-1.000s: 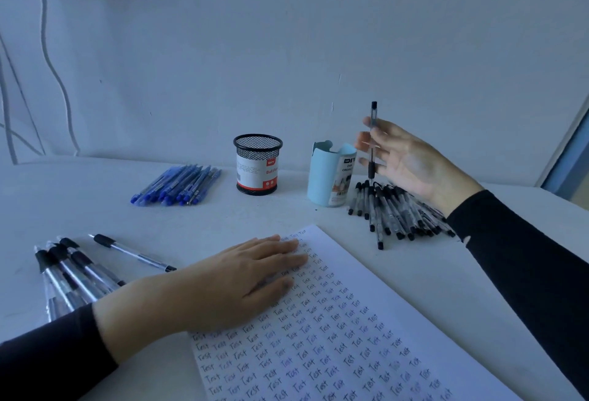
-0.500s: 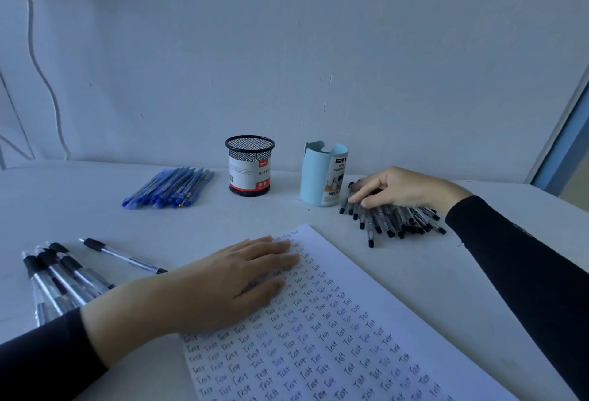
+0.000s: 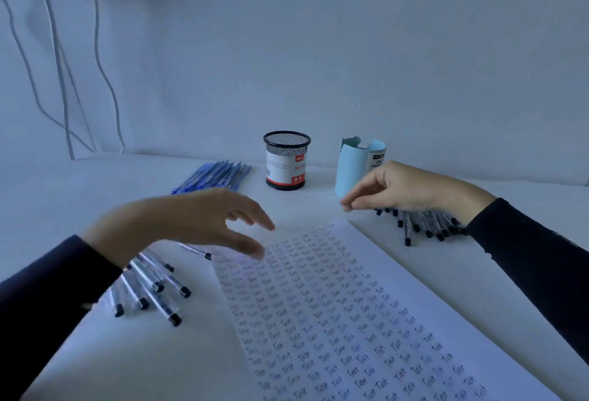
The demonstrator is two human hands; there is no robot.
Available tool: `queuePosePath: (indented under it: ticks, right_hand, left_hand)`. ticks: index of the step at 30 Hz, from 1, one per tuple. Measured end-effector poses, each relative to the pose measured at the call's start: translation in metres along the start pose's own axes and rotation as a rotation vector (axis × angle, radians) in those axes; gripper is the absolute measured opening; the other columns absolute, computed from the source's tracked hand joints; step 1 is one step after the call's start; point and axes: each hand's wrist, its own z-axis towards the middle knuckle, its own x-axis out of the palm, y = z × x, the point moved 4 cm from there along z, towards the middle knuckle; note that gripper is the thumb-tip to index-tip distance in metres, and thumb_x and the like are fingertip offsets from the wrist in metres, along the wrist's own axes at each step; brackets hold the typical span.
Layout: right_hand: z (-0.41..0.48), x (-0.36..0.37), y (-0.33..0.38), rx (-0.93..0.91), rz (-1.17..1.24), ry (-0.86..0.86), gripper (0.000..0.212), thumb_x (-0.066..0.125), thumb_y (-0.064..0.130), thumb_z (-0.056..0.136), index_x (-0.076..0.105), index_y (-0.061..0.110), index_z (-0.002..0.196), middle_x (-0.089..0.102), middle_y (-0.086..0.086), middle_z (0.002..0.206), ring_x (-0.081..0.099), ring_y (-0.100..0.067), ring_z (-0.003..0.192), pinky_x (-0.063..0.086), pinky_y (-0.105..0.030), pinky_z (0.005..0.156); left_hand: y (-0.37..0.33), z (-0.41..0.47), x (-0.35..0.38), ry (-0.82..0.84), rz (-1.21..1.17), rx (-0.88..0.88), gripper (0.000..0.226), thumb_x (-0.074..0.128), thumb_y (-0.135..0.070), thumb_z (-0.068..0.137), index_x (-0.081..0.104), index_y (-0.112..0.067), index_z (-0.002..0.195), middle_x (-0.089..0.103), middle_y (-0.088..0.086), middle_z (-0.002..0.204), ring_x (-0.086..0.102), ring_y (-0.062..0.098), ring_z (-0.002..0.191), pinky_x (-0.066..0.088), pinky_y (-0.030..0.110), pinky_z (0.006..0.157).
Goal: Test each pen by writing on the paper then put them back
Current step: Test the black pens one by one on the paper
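Head view: we take the paper (image 3: 366, 321), covered in rows of the written word "Test", as our landmark on the white table (image 3: 95, 184).

Our left hand (image 3: 191, 219) hovers above the paper's far left corner. Its fingers are loosely spread and empty, and it does not touch the sheet; it is blurred. Our right hand (image 3: 404, 187) is beyond the paper's far right edge, over the pile of black-tipped pens (image 3: 424, 225). Its fingers are curled, with thumb and forefinger drawn together. We cannot tell whether a pen is pinched between them, because none shows at the fingertips.

A second group of clear pens (image 3: 153, 286) lies just left of the paper, partly under our left wrist. The blue pens (image 3: 216, 174) lie well beyond the paper's far left corner. The mesh cup (image 3: 287, 161) and the light-blue holder (image 3: 353, 168) stand beyond its far edge.

We judge this to be the step between pens, with the right hand picking one from the pile. Next we need a single pen isolated and lifted clear of its neighbours. The left hand must settle flat on the sheet to steady it, and the tip must find a free spot, since the visible part is already crowded with writing. The risk we see is scattering the pile or dragging out two pens at once.
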Motion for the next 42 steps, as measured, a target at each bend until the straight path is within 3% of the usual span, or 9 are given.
queuePosePath:
  ticks: [4,11,14,18,24,29,35,38,42]
  right_hand:
    - [0.007,0.02,0.015,-0.062,0.007,-0.002,0.015,0.072,0.023,0.088,0.076,0.025,0.103,0.075,0.015,0.099,0.067,0.003,0.101,0.045,-0.018,0.096]
    - [0.01,0.033,0.015,-0.083,-0.021,-0.01,0.012,0.073,0.022,0.087,0.076,0.027,0.098,0.076,0.015,0.093,0.069,0.0,0.095,0.05,-0.023,0.097]
    - [0.01,0.031,0.013,-0.075,-0.022,-0.013,0.012,0.073,0.02,0.087,0.075,0.026,0.098,0.076,0.014,0.092,0.07,0.0,0.094,0.049,-0.022,0.095]
    - [0.012,0.031,0.009,-0.069,-0.047,-0.012,0.012,0.072,0.021,0.088,0.075,0.027,0.098,0.076,0.013,0.092,0.069,0.001,0.092,0.048,-0.015,0.089]
    - [0.008,0.027,0.011,-0.044,-0.079,-0.038,0.012,0.07,0.023,0.09,0.075,0.027,0.099,0.076,0.014,0.09,0.068,0.003,0.091,0.047,-0.016,0.088]
    - [0.006,0.038,0.023,-0.016,-0.281,0.024,0.029,0.064,0.062,0.082,0.077,0.037,0.093,0.068,0.017,0.081,0.046,-0.002,0.059,0.036,-0.022,0.061]
    - [0.006,0.052,0.033,-0.087,-0.411,0.056,0.025,0.076,0.053,0.076,0.075,0.039,0.097,0.062,0.016,0.097,0.055,0.003,0.082,0.042,-0.022,0.069]
    - [0.005,0.028,0.021,-0.034,-0.139,-0.049,0.023,0.076,0.046,0.079,0.073,0.032,0.097,0.07,0.009,0.101,0.063,-0.007,0.092,0.05,-0.029,0.088]
    - [0.002,0.0,0.013,-0.071,0.732,-0.135,0.017,0.062,0.028,0.092,0.056,0.015,0.1,0.071,-0.013,0.111,0.068,-0.024,0.1,0.059,-0.034,0.078]
  left_hand:
    - [0.033,-0.02,-0.022,0.114,0.055,-0.126,0.032,0.085,-0.05,0.064,0.069,-0.047,0.092,0.065,-0.024,0.103,0.057,-0.011,0.099,0.047,0.02,0.095]
    - [0.045,-0.02,-0.019,0.18,0.077,-0.193,0.018,0.082,-0.032,0.077,0.068,-0.03,0.09,0.071,-0.019,0.09,0.065,-0.002,0.086,0.044,0.018,0.079]
    - [0.049,-0.014,-0.027,-0.01,0.089,-0.172,0.008,0.073,-0.027,0.087,0.067,-0.028,0.092,0.07,-0.017,0.092,0.065,0.002,0.09,0.049,0.021,0.084]
    - [0.021,0.005,-0.022,-0.532,-0.07,0.077,0.01,0.075,-0.018,0.084,0.068,-0.023,0.089,0.069,-0.011,0.086,0.063,-0.002,0.079,0.047,0.016,0.076]
    - [-0.038,0.025,0.051,-0.366,0.038,0.477,0.017,0.069,-0.018,0.09,0.07,-0.015,0.106,0.066,-0.002,0.099,0.063,0.009,0.089,0.051,0.028,0.084]
    - [-0.027,0.029,0.043,-0.457,0.027,0.415,0.031,0.067,-0.026,0.091,0.064,-0.021,0.121,0.062,-0.004,0.117,0.057,0.005,0.105,0.048,0.022,0.09]
    - [-0.01,0.026,0.024,-0.654,0.065,0.314,0.03,0.064,-0.018,0.091,0.064,-0.016,0.121,0.063,0.0,0.116,0.062,0.01,0.102,0.053,0.035,0.093]
    - [-0.008,0.024,0.022,-0.688,0.064,0.299,0.027,0.063,-0.02,0.092,0.065,-0.016,0.119,0.064,-0.002,0.114,0.062,0.009,0.101,0.054,0.034,0.092]
    - [-0.018,0.023,0.032,-0.609,0.071,0.32,0.026,0.057,-0.033,0.095,0.063,-0.024,0.118,0.062,-0.009,0.116,0.059,0.001,0.103,0.051,0.028,0.094]
